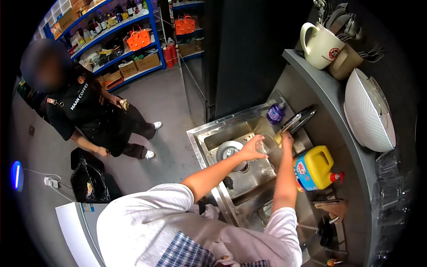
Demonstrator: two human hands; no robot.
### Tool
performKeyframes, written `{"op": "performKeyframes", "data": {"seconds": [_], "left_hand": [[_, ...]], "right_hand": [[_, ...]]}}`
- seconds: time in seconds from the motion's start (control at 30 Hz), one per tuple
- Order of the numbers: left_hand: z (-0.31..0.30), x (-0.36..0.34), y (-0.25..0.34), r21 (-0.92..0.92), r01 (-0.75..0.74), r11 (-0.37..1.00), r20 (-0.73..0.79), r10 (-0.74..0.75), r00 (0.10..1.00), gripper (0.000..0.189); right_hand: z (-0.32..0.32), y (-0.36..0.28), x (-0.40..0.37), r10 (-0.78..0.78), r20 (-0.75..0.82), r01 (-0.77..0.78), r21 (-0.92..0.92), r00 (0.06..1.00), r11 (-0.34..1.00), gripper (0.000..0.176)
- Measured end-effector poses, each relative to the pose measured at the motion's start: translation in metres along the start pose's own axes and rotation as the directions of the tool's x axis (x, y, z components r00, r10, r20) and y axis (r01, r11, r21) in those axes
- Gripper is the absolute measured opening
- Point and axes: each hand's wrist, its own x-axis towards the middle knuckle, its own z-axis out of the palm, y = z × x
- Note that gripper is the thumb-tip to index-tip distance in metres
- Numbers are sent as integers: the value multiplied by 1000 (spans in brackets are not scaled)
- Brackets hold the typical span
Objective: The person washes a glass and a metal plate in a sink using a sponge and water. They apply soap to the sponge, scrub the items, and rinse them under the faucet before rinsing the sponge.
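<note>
Over the stainless steel sink (209, 141), my left hand (253, 148) curls its fingers around a clear glass (268, 141). Close on its right, my right hand (287, 140) grips a small yellowish piece (278, 137) that looks like a sponge; its far side is hidden by the fingers. Below and left of my left hand, a round white and grey item (228, 150) lies in the basin. A dark scrubber-like pad (228, 182) rests near the basin's left side. Behind the sink stands a purple soap bottle (275, 113).
A yellow jug (318, 167) with a red cap stands right of my right arm. The shelf (320, 91) above carries utensil mugs (322, 46), white bowls (367, 111) and glasses. A person in black (95, 107) stands left, near a bin (89, 178).
</note>
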Motion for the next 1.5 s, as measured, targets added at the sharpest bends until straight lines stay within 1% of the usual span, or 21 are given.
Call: {"op": "performKeyframes", "data": {"seconds": [0.13,0.17,0.23,0.27,0.3,0.37,0.43,0.5,0.6,0.67,0.7,0.77,0.83,0.87,0.93,0.97,1.03,1.17,1.37,1.43,1.5], "left_hand": [[-4,-5,-12,-17,-69,997,-42,69,997,86],[-7,-6,-21,-18,-61,998,-13,60,998,83],[-17,-21,8,-66,148,987,-17,-150,989,81],[-20,-24,2,-77,122,990,-48,-126,991,81],[-22,-27,-16,-84,99,991,-80,-106,991,81],[-37,-42,-19,-82,128,988,-111,-136,984,81],[-50,-51,7,-90,229,969,-90,-236,967,82],[-56,-53,-7,-94,165,982,-100,-175,980,79],[-48,-57,-14,-168,140,976,-151,-166,975,76],[-41,-69,-2,-193,144,971,-165,-177,970,73],[-36,-76,5,-240,154,958,-160,-196,968,75],[-28,-89,2,-249,164,955,-132,-201,971,76],[-26,-104,8,-78,143,987,-143,-153,978,75],[-23,-109,8,-194,178,965,-134,-206,969,75],[-22,-118,6,-135,176,975,-164,-197,967,72],[-21,-125,23,-78,196,978,-180,-207,962,71],[-18,-126,21,-209,174,962,-157,-208,965,71],[-6,-122,42,-125,166,978,-110,-180,978,75],[8,-123,68,-4,65,998,-7,-65,998,86],[15,-115,49,10,-16,1000,-9,16,1000,86],[24,-114,52,1,-3,1000,-2,3,1000,86]], "right_hand": [[-8,5,-28,-17,-97,17,-3,995,1000,52],[-5,-16,-59,42,-120,-32,90,992,995,49],[-3,-5,-98,82,-225,-4,327,971,945,47],[-5,13,-116,199,-95,-134,463,975,876,46],[4,-12,-156,220,-78,-169,415,972,894,42],[-12,-20,-200,91,-38,-62,472,995,879,38],[-37,-113,-261,-46,-87,87,558,995,825,42],[-63,-181,-312,-224,-396,425,547,890,722,48],[-95,-162,-322,-348,-537,606,434,768,667,49],[-67,-149,-335,-163,-583,410,322,796,853,46],[-62,-122,-333,-78,-522,321,392,849,862,46],[-54,-71,-331,45,-297,146,589,954,795,43],[-39,-66,-348,325,-136,-127,730,936,672,40],[-35,-64,-346,332,-101,-145,754,938,640,39],[-34,-53,-351,361,-43,-188,793,931,579,38],[-36,-53,-351,339,-35,-188,776,940,602,39],[-41,-68,-354,289,-43,-164,738,956,654,38],[-51,-71,-351,160,-111,-54,635,981,770,38],[-42,-84,-349,99,-74,-41,559,992,828,36],[-46,-66,-345,52,-82,6,590,995,807,37],[-49,-74,-353,146,32,-126,701,989,702,37]]}}
